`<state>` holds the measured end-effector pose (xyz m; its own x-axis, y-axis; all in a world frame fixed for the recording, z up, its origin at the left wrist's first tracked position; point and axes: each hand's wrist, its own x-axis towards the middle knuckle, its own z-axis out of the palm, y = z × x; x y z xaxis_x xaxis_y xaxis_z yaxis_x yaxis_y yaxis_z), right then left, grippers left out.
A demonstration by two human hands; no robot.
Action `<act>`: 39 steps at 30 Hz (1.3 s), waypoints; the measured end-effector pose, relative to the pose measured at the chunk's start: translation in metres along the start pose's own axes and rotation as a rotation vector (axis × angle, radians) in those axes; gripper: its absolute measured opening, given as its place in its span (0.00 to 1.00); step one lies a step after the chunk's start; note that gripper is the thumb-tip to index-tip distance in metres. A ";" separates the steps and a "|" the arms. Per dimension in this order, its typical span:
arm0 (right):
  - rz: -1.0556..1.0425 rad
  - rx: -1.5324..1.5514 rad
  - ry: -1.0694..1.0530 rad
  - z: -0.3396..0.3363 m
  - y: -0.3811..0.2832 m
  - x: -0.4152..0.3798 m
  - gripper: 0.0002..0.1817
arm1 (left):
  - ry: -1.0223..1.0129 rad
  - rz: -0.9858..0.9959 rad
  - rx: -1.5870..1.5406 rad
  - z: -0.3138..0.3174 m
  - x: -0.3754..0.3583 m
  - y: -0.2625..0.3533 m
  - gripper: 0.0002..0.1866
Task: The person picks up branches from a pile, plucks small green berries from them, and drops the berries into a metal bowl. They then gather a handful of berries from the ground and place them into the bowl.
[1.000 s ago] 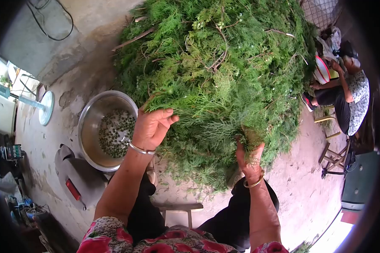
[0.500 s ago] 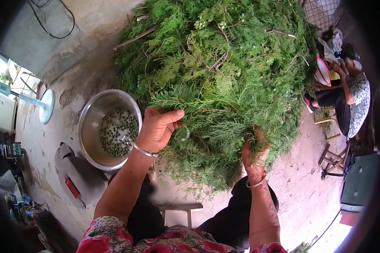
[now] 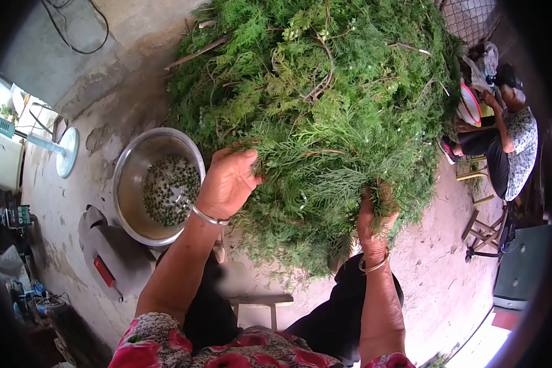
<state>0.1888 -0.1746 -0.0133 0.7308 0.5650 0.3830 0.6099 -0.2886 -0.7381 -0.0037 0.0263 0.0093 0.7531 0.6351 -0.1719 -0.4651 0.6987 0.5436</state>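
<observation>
A leafy evergreen branch [image 3: 325, 162], with flat, scaly sprays like cypress or thuja, lies across the front of a big green pile. My right hand [image 3: 376, 221] is closed round its lower right end, the fingers partly hidden by foliage. At the branch's left tip is my left hand [image 3: 227, 187], thumb and fingers drawn together on the sprays. What the left fingertips pinch is partly hidden. Left of that hand stands a steel basin [image 3: 122, 202] holding many small green cones or seeds [image 3: 172, 187].
The heap of cut evergreen branches [image 3: 325, 67] fills the space ahead. A seated person [image 3: 515, 135] is at the right, near a wooden stool [image 3: 486, 230]. Grey cloth with a red patch [image 3: 113, 257] lies below the basin. A pale fan [image 3: 67, 152] stands far left.
My left hand has moved slightly up, its thumb now at the sprays' tip. My right hand keeps its hold and has shifted slightly right, the branch moving a little with it.
</observation>
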 end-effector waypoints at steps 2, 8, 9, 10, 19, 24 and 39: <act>0.041 0.050 0.002 0.001 -0.001 0.002 0.13 | 0.070 -0.006 0.034 0.002 0.000 -0.001 0.07; 0.138 0.099 -0.046 0.001 -0.004 0.001 0.12 | 0.083 0.056 0.208 0.003 0.003 -0.003 0.12; 0.153 0.135 -0.076 0.001 -0.005 0.001 0.12 | 0.021 0.054 0.231 0.000 0.003 -0.002 0.13; 0.153 0.134 -0.076 0.003 -0.001 -0.001 0.12 | -0.040 0.051 0.253 -0.002 0.003 -0.002 0.15; 0.331 0.350 -0.013 0.003 -0.007 -0.001 0.10 | -0.031 0.055 0.277 -0.006 0.006 -0.010 0.18; 0.315 0.263 -0.045 0.003 -0.001 -0.001 0.17 | -0.114 0.073 0.263 0.003 0.003 -0.009 0.18; 0.296 0.234 -0.059 0.000 -0.009 0.005 0.13 | 0.073 0.185 0.703 -0.002 0.007 0.002 0.07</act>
<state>0.1874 -0.1693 -0.0043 0.8418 0.5293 0.1061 0.2830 -0.2654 -0.9217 -0.0008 0.0327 0.0078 0.6469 0.7597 -0.0668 -0.1551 0.2168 0.9638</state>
